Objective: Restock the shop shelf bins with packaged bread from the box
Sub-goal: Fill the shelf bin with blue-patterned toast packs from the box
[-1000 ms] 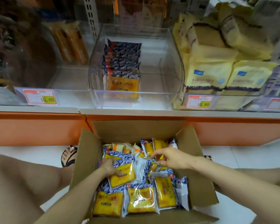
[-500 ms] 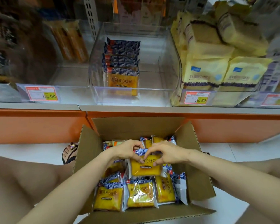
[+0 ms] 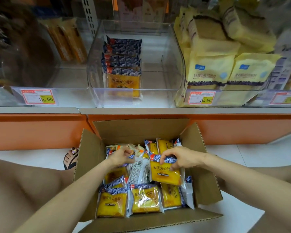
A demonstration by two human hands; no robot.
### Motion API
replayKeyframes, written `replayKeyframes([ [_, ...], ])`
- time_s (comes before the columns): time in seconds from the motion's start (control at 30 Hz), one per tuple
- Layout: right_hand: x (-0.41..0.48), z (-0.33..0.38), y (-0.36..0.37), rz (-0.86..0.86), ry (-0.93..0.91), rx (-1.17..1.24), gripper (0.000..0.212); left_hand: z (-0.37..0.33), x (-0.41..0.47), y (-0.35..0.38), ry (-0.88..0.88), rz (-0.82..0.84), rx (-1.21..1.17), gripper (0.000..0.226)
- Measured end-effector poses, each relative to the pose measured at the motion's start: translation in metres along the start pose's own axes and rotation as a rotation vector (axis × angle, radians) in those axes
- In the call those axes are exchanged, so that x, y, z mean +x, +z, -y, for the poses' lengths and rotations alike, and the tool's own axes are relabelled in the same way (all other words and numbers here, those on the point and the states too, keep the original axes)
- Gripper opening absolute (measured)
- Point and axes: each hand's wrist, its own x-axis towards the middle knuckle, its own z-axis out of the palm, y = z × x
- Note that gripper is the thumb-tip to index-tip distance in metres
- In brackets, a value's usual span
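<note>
1. Cardboard box (image 3: 207, 167) — flaps open, standing on the pale floor directly in front of the orange shelf base (image 3: 32, 130). It holds many bread packs with yellow fronts and blue tops, lying loose and overlapping
2. Right hand (image 3: 181, 158): fingers and thumb are curled over the blue top edge of one yellow bread pack (image 3: 165, 174). The pack faces label up, tilted, over the right-centre of the box. Whether it is lifted clear of the packs beneath cannot be told
3. Left hand (image 3: 121, 157): fingers are curled, pinching the top end of a white-backed pack (image 3: 139, 171), which lies barcode side up just left of the yellow bread pack, the two edges touching
4. Near side of the box: three front packs (image 3: 145, 200) lie side by side, labels up
5. Clear bin (image 3: 93, 64) on the shelf above the box — a row of bread packs (image 3: 123, 81) of the same kind stands one behind another, left of centre, the front one against the bin's front wall
6. Next bin to the right: pale yellow bags (image 3: 212, 69) piled high, with a price tag (image 3: 201, 98) reading 10.80. A second tag (image 3: 39, 97) at far left reads 15.60
7. A sandalled foot (image 3: 71, 158) sits just beside the box's left flap
</note>
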Motion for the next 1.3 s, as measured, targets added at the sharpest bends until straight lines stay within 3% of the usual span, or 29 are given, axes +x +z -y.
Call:
replayKeyframes([
  [0.07, -0.002, -0.007, 0.000, -0.021, 0.029, -0.017, 0.030, 0.029, 0.005, -0.002, -0.157, -0.135, 0.233, 0.054],
  [0.17, -0.003, -0.013, 0.000, -0.029, 0.037, 0.005, 0.033, 0.058, 0.004, -0.002, -0.273, -0.091, 0.498, 0.069],
  [0.27, -0.001, -0.016, 0.000, -0.038, 0.043, 0.022, 0.030, 0.070, 0.007, 0.002, -0.265, -0.032, 0.625, 0.072],
  [0.5, 0.002, -0.019, 0.000, -0.033, 0.043, 0.036, 0.030, 0.073, 0.013, 0.007, -0.181, -0.115, 1.005, 0.047],
  [0.63, 0.003, -0.021, -0.002, -0.054, 0.046, 0.028, 0.030, 0.072, 0.016, 0.005, -0.151, -0.077, 1.118, 0.033],
  [1.07, 0.009, 0.001, -0.013, -0.125, 0.007, -0.011, 0.035, 0.029, -0.003, -0.024, -0.072, -0.105, 0.655, 0.061],
  [1.2, 0.006, 0.011, -0.018, -0.164, -0.016, -0.039, 0.034, 0.008, -0.015, -0.034, 0.053, -0.128, 0.576, 0.039],
  [1.3, 0.001, 0.021, -0.025, -0.199, -0.041, -0.039, 0.034, -0.014, -0.032, -0.039, 0.136, -0.141, 0.496, 0.036],
])
